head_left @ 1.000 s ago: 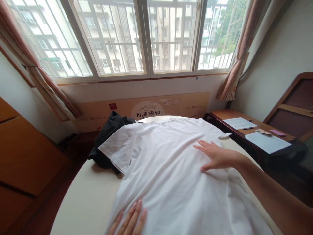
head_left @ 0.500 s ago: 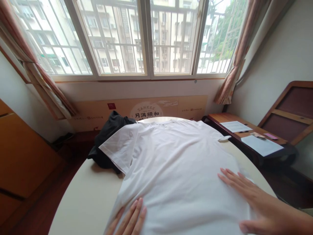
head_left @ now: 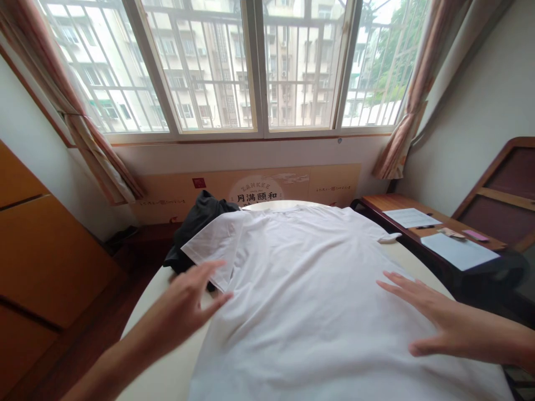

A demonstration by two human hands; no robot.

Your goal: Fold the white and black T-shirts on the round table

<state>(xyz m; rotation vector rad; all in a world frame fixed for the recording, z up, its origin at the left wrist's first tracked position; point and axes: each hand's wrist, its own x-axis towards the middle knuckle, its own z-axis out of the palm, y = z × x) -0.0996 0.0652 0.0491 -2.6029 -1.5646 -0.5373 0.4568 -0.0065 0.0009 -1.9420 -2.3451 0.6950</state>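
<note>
A white T-shirt [head_left: 309, 289] lies spread over the round cream table [head_left: 167, 351], its collar toward the window and some creases across its front. My left hand [head_left: 190, 301] is by the shirt's left sleeve, thumb and fingers apart, holding nothing. Over the right side of the shirt is my right hand [head_left: 430, 317], fingers spread and likewise holding nothing; whether it touches the cloth I cannot tell. A bundle of black cloth [head_left: 196, 223] sits on the table, partly under the left sleeve.
A low wooden table [head_left: 376, 201] at the right holds papers [head_left: 460, 250] and a pink slip [head_left: 475, 235]. Behind it leans a brown framed panel [head_left: 501, 195]. A printed cardboard panel [head_left: 334, 181] stands under the window. An orange cabinet [head_left: 50, 250] is at the left.
My left hand has moved up from the shirt's lower left to near the left sleeve. The right hand has shifted slightly up over the shirt. The view has turned a little left.
</note>
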